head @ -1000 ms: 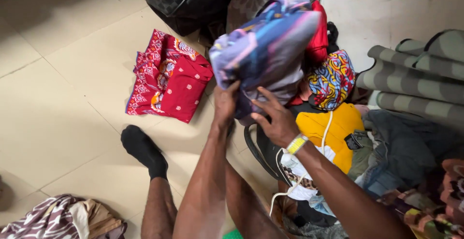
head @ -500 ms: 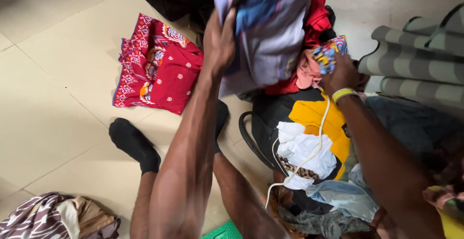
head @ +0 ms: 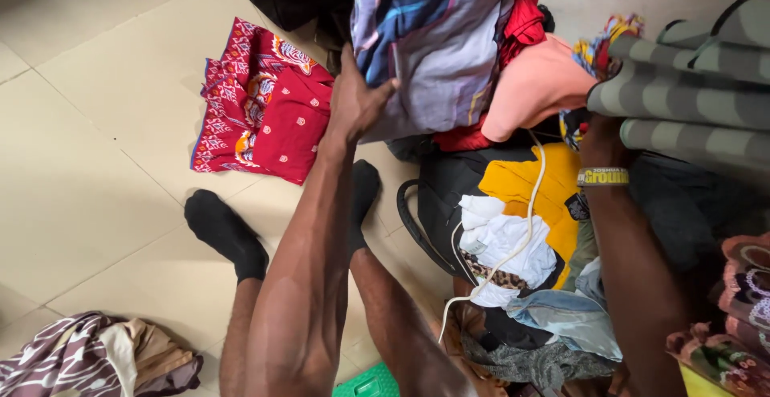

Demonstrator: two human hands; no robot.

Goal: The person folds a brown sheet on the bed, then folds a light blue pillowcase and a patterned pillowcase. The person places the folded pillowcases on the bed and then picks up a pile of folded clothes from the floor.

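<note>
Tiled floor [head: 96, 148] is spread with clothes, and a striped purple-blue cloth [head: 437, 36] is held up at the far side, its long axis running near to far. It is gripped at its near left edge by the left hand [head: 353, 100], while the right hand [head: 600, 136], lying to its right, is hidden under a rolled mat [head: 698, 84], so its grip cannot be told. Since half a second ago, the right hand has been drawn nearer and a peach garment [head: 533, 84] uncovered.

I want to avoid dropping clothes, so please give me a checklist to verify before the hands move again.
1. Left hand grips the purple and blue striped cloth: ok.
2. Right hand grip: cannot tell, it is hidden behind the grey striped roll.
3. White cord free of the clothes: not ok, it lies across the yellow garment.
4. Peach cloth stable: cannot tell.
5. Red patterned cloth lies apart on the floor: ok.
</note>
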